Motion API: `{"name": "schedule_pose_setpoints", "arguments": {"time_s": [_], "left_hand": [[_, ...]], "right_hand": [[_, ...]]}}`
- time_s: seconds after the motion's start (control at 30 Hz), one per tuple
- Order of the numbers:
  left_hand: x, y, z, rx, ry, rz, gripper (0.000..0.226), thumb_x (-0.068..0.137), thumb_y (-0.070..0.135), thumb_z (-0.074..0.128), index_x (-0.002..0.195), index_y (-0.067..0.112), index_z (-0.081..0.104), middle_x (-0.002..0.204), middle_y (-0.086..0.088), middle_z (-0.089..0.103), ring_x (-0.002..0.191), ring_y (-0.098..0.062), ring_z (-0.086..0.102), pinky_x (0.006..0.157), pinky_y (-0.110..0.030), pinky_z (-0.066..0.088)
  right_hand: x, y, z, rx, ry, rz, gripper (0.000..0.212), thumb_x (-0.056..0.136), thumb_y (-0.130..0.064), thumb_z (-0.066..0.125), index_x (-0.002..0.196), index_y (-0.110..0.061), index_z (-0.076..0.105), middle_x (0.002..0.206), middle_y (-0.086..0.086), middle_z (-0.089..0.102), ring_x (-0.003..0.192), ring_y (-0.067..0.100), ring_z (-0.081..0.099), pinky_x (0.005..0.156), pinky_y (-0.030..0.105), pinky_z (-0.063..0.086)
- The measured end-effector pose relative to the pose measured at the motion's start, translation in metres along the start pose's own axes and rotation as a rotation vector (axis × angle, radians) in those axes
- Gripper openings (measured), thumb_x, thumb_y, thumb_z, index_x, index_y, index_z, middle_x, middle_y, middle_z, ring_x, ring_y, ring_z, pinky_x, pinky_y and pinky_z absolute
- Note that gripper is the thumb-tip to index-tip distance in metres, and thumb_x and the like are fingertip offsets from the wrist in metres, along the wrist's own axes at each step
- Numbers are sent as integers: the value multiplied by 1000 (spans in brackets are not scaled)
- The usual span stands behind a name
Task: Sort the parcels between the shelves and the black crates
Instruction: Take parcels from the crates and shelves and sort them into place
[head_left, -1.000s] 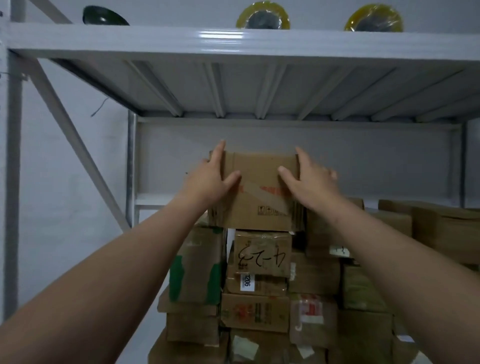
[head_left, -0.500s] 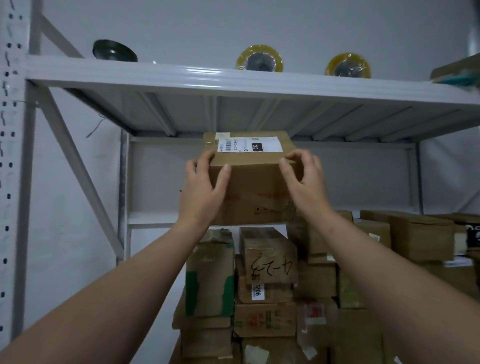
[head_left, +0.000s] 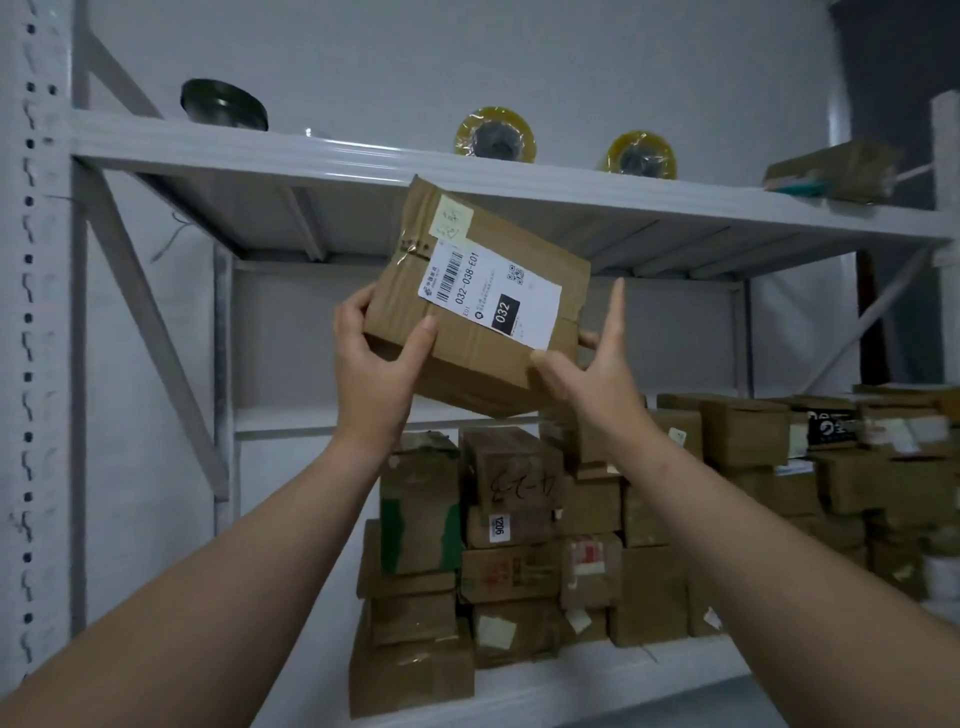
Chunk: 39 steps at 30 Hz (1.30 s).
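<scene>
Parcel (head_left: 483, 312) reading is the step in hand. The brown carton hangs tilted at the centre of the view, its shipping label (head_left: 491, 296) turned toward the eye with "032" legible. The left hand (head_left: 371, 364) grips its 8 o'clock corner, thumb on the front face and fingers behind. The right hand (head_left: 597, 379) pinches the 4 o'clock corner, thumb in front and at least one fingertip behind. Its index finger (head_left: 617, 312) stands straight up, clear of the cardboard; how the other fingers sit behind the box I cannot tell. To do this well, I would fold that finger onto the edge before carrying, since a corner pinch looks weak for a tilted box. The edge of the upper shelf (head_left: 311, 150) lies close at 12 o'clock, so lower the carton rather than lift it. The stacked parcels (head_left: 509, 519) at 6 o'clock look uneven, so pass above them without brushing. No black crates are in view, so check the code first, then turn.
</scene>
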<state>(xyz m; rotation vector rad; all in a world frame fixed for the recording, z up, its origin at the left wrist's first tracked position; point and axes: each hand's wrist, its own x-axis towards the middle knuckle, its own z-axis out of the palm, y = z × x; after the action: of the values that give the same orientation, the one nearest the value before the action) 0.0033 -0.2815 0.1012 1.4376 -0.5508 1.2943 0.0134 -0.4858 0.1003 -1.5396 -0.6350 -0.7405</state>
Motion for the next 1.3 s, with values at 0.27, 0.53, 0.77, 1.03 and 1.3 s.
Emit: {"name": "schedule_pose_setpoints", "arguments": {"time_s": [0.27, 0.53, 0.77, 1.03, 1.3], "left_hand": [[-20, 29, 9, -219, -114, -97, 41, 76, 33, 69, 110, 48, 50, 116, 10, 48, 109, -13, 50, 79, -23, 47], [-38, 30, 52, -312, -96, -137, 38, 68, 35, 77, 98, 42, 55, 141, 5, 39, 121, -11, 48, 96, -34, 48], [-50, 37, 90, -369, -69, -229, 96, 75, 36, 79, 146, 36, 15, 137, 8, 43, 116, -5, 54, 101, -37, 45], [-70, 43, 108, -241, -340, -213, 84, 81, 29, 74, 148, 31, 23, 134, 11, 52, 111, 3, 57, 92, -21, 51], [-109, 28, 108, -249, -303, -331, 81, 81, 33, 70, 147, 28, 24, 124, 9, 60, 106, -4, 63, 86, -26, 54]], "right_hand": [[-18, -12, -39, -39, 83, 198, 118, 60, -75, 66, 141, -54, -16, 152, 4, 34, 115, 32, 59, 87, 52, 54], [-28, 11, -80, 7, 55, 321, 86, 60, -57, 75, 125, -30, 25, 122, -2, 49, 101, 26, 62, 67, 48, 60], [-36, 26, -102, 45, 23, 325, 73, 61, -52, 81, 113, -19, 42, 122, 7, 56, 101, 21, 64, 81, 47, 58], [-57, 31, -116, -28, 27, 138, 69, 75, -47, 67, 136, -23, 43, 125, -8, 60, 112, 9, 58, 91, 29, 51], [-71, 31, -120, -93, 43, 59, 72, 86, -43, 62, 142, -30, 18, 133, -8, 50, 116, 2, 52, 94, 21, 45]]}}
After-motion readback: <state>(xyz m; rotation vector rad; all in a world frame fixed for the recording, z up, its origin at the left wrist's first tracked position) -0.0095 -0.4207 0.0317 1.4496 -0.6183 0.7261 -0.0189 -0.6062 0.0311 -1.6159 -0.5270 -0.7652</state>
